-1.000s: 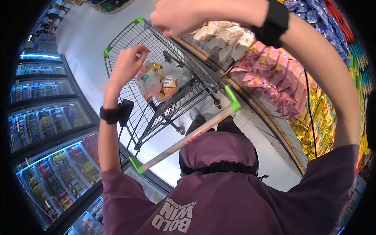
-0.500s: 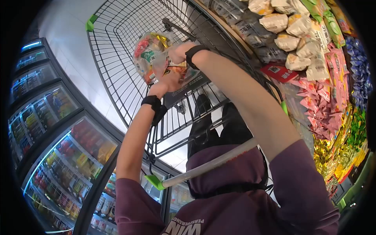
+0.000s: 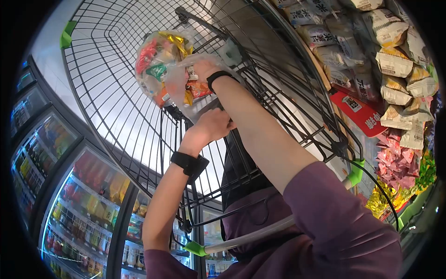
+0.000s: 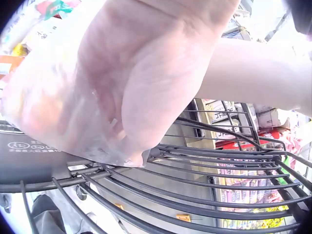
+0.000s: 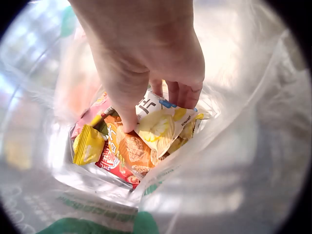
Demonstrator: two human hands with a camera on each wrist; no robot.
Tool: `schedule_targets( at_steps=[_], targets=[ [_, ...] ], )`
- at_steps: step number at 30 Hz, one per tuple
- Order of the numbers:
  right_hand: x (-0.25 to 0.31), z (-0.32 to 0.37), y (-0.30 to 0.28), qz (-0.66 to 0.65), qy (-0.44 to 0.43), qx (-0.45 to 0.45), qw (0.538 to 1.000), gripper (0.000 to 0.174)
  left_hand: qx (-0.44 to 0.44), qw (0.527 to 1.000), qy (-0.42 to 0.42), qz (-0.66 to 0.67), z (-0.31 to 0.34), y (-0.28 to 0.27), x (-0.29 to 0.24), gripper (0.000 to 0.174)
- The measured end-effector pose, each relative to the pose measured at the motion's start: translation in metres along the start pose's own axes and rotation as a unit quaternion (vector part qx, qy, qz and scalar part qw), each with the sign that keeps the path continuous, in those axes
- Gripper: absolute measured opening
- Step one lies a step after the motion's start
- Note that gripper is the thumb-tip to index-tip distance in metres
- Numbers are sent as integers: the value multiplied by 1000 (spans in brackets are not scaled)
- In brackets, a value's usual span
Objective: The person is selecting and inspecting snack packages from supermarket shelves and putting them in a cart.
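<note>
A clear plastic bag of wrapped snacks sits in the shopping cart. My left hand pinches the bag's edge, and in the left wrist view the thin plastic bunches beneath the thumb. Down inside the bag, my right hand grips a white snack packet printed with yellow chips. Its thumb lies on the front, while the fingers curl around the far side. An orange packet and a small yellow packet lie right beside it.
Glass-door coolers full of packaged goods line the left side. At the right, a display holds heaped white wrapped snacks and pink packets. A red sign sticks out near the cart's side. The cart's handle crosses in front of my body.
Both hands, raised and empty a second ago, have come down to the bag. The right one has gone inside and taken hold of a snack packet; the left has the bag's edge.
</note>
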State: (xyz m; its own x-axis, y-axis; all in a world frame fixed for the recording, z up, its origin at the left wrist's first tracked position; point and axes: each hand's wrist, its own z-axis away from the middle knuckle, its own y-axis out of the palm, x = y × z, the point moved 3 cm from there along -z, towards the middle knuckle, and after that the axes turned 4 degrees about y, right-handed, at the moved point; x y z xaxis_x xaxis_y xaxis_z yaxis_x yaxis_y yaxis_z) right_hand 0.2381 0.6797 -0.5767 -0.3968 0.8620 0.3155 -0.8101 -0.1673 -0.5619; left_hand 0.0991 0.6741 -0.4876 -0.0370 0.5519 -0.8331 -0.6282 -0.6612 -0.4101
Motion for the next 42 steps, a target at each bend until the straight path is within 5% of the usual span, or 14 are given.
schedule_targets(
  at_steps=[6, 9, 11, 14, 18, 20, 22, 23, 26, 31, 34, 36, 38, 42],
  targets=[
    [-3, -1, -3, 13, 11, 54, 998, 40, 15, 1000, -21, -5, 4, -13, -15, 26],
    [16, 49, -55, -9, 4, 25, 1000, 39, 0, 999, 15, -30, 9, -22, -33, 33],
    [34, 53, -59, 148, -14, -107, 983, 42, 6, 999, 28, -45, 10, -31, -46, 35],
    [32, 110, -104, 78, 11, -55, 995, 40, 46, 998, -22, -37, 11, -43, -57, 39],
    [26, 188, -142, 105, -96, -44, 989, 37, -12, 995, -79, -61, 18, -79, -130, 36],
    [16, 235, -160, 94, -132, -34, 986, 37, -72, 996, -44, -8, 21, -83, -152, 33],
    [-5, 301, -175, 17, -162, -154, 975, 34, -85, 995, -48, 8, 27, -93, -187, 31],
    [-12, 332, -185, 4, -153, -171, 973, 34, -108, 982, -51, 144, 28, -86, -189, 31],
    [-47, 428, -197, -85, -182, -228, 953, 61, -65, 958, -85, 266, 37, -81, -258, 39],
    [-111, 529, -169, -234, -237, -251, 909, 68, -44, 941, -23, 336, 44, -60, -343, 51],
    [-138, 571, -144, -343, -257, -296, 853, 67, -230, 912, -41, 338, 26, -34, -391, 45],
    [-154, 592, -132, -383, -250, -326, 827, 69, -279, 923, 30, 263, 10, -20, -421, 36],
    [-171, 611, -122, -384, -230, -366, 816, 73, -296, 917, 55, 261, 0, -7, -448, 36],
    [-202, 639, -109, -548, -262, -275, 745, 74, -263, 941, 59, 205, -13, 9, -473, 36]
  ],
)
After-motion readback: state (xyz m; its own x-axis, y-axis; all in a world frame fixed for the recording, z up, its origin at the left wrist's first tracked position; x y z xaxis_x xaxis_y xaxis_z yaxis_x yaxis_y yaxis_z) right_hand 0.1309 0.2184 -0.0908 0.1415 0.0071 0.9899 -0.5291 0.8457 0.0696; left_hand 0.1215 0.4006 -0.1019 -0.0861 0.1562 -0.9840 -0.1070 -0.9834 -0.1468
